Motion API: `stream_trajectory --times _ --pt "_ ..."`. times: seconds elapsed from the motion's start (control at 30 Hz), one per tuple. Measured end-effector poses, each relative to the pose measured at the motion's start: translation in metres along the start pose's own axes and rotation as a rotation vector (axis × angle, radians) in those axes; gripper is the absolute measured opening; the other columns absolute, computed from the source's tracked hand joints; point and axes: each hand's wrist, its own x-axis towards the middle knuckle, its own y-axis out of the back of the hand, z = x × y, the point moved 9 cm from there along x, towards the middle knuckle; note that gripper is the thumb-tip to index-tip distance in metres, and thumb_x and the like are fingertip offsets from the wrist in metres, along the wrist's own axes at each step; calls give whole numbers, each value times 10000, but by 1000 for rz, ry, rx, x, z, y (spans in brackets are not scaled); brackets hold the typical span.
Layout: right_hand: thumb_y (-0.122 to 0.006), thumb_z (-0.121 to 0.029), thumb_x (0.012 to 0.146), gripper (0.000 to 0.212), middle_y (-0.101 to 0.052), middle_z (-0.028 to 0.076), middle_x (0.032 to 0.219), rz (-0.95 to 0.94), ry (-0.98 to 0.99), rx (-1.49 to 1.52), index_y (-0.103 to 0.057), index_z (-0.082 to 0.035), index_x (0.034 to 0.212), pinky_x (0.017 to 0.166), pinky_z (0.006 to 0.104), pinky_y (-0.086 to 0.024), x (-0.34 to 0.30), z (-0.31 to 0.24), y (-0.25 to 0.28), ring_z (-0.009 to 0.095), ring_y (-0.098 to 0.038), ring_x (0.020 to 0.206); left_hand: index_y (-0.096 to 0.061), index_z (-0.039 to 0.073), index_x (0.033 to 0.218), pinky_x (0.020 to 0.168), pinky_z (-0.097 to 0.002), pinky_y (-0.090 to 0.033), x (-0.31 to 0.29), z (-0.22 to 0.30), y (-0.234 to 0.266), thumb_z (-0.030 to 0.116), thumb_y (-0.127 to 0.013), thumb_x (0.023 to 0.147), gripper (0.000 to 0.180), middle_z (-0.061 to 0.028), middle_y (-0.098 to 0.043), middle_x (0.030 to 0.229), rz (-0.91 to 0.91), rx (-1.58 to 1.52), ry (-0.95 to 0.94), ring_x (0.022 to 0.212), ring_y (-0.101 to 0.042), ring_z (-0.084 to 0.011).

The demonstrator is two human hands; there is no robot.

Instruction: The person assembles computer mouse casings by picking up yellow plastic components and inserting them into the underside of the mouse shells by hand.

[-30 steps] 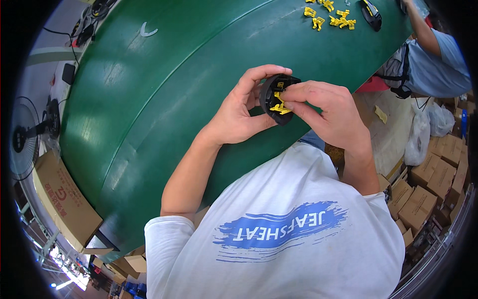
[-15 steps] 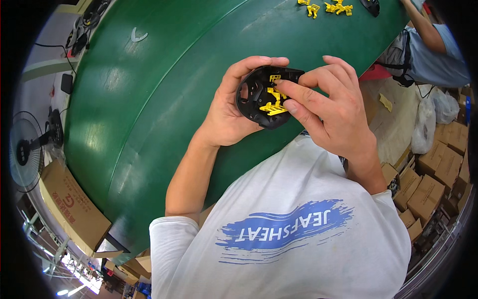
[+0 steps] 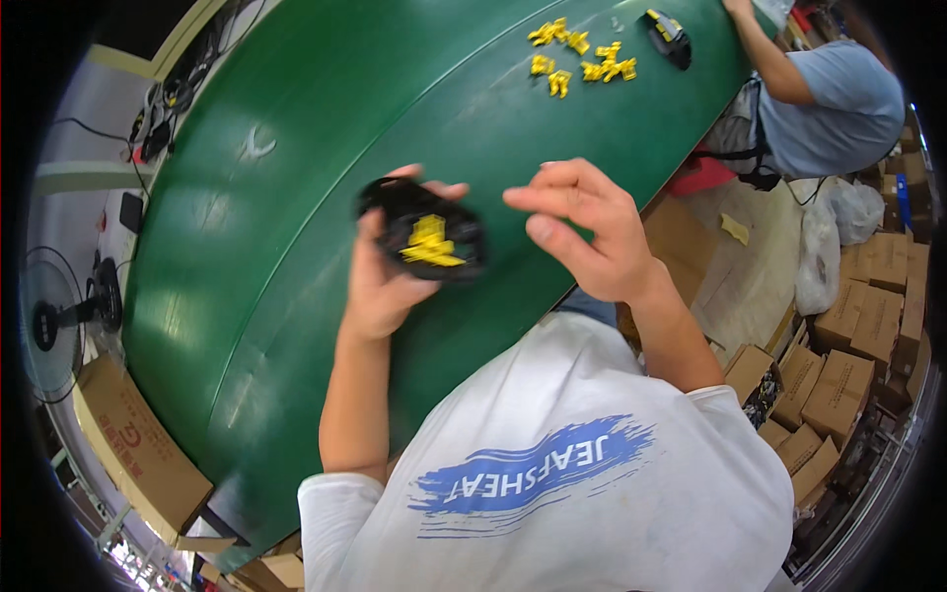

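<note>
Your left hand [image 3: 377,296]: grips a black plastic shell [image 3: 397,215], motion-blurred, yellow plastic inserts [image 3: 431,243] inside
Your right hand [image 3: 589,232]: apart from the shell, fingers loosely extended
Green tabletop [image 3: 286,286]: bears scattered yellow clips [image 3: 610,69] near a black-and-yellow casing [image 3: 675,47]
To your right: a light-blue-shirted co-worker [image 3: 838,109], stacked cardboard boxes [image 3: 838,395]

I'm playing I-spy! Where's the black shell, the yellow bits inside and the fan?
Black shell [image 3: 410,204]: head view, blurred inner surface.
Yellow bits [image 3: 430,240]: head view, their blurred middle.
Fan [image 3: 46,324]: head view, dark hub.

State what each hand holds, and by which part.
The left hand grips a black, rounded plastic shell, containing yellow plastic pieces, by its outer edge; the right hand holds nothing.
</note>
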Motion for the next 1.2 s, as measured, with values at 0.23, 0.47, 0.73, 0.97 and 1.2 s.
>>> stream_trajectory --times 0.23,0.47,0.73,0.97,1.2 --pt "-745 -211 1017 246 -783 155 1106 96 -238 -245 -788 -46 1194 881 383 -584 24 105 55 272 -761 978 -277 86 1693 1186 -554 -507 -170 109 134 366 -741 917 947 -197 -561 1436 388 -19 -260 1258 -650 -386" --pt "-787 -449 1011 675 -747 182 1229 27 -369 -497 -592 -41 1513 993 391 -549 44 185 59 283 -722 1099 -538 43 1412 1034 -494 -551 -532 173 182 379 -528 1115 448 -173 -675 1315 1437 315 -787 1136 -672 -325" --pt "-735 -372 1055 438 -758 83 1146 48 -252 -433 -727 -56 1358 858 319 -537 46 214 37 176 -650 907 -556 128 1430 773 -390 -562 -810 -11 146 388 -781 971 573 -65 -664 1232 2205 192 -245 1020 -657 -217" --pt "-669 -60 1017 253 -745 119 1062 13 -203 -361 -761 -39 1252 855 339 -553 33 172 6 217 -696 906 -443 47 1587 991 -649 -594 -823 -118 152 317 -705 1022 679 -236 -611 1480 1886 -117 54 1268 -667 -471" --pt "-719 -79 959 289 -758 115 1008 109 -160 -314 -765 -81 1244 774 410 -564 38 155 44 290 -720 847 -598 -41 1464 1165 -499 -497 -738 51 140 248 -791 929 638 -254 -640 1479 2620 880 261 1359 -602 -391"
